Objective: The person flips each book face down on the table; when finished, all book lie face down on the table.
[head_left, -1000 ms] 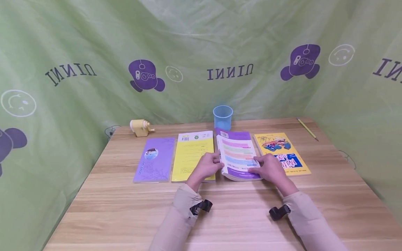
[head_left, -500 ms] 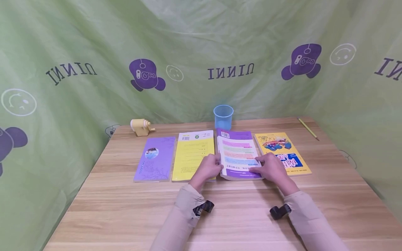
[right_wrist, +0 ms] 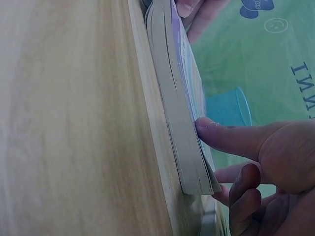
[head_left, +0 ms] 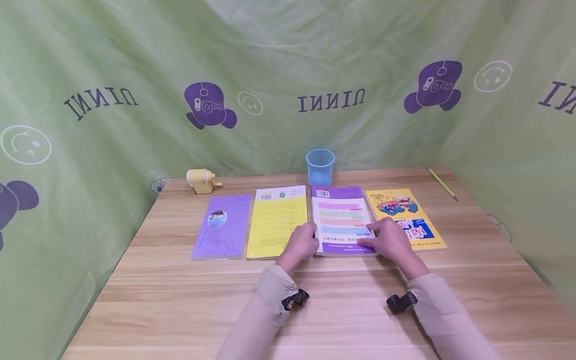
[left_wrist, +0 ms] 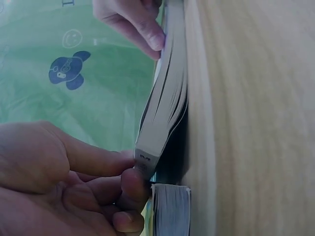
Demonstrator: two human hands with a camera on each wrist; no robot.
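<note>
A thick purple-and-white book (head_left: 342, 215) lies face down in the row, its barcode at the far end. My left hand (head_left: 300, 245) pinches its spine corner between thumb and index finger. In the left wrist view that spine side of the book (left_wrist: 162, 103) is slightly raised, a dark gap beneath it. My right hand (head_left: 390, 241) holds the opposite edge, thumb (right_wrist: 231, 137) on the cover and fingers by the side. Next to my left hand lies a yellow book (head_left: 274, 225); an orange-yellow picture-cover book (head_left: 391, 200) lies beside my right hand.
A purple booklet (head_left: 222, 227) lies at the row's left end. Behind the books stand a cream pencil sharpener (head_left: 202, 182) with a crank and a blue cup (head_left: 320, 170). A pencil (head_left: 443, 184) lies at the back right. Green printed cloth (head_left: 270, 60) hangs around the table.
The purple-and-white book has gone down flatter onto the table, its near edge no longer bowed. My left hand has shifted slightly right along with it; the right hand has barely moved.
</note>
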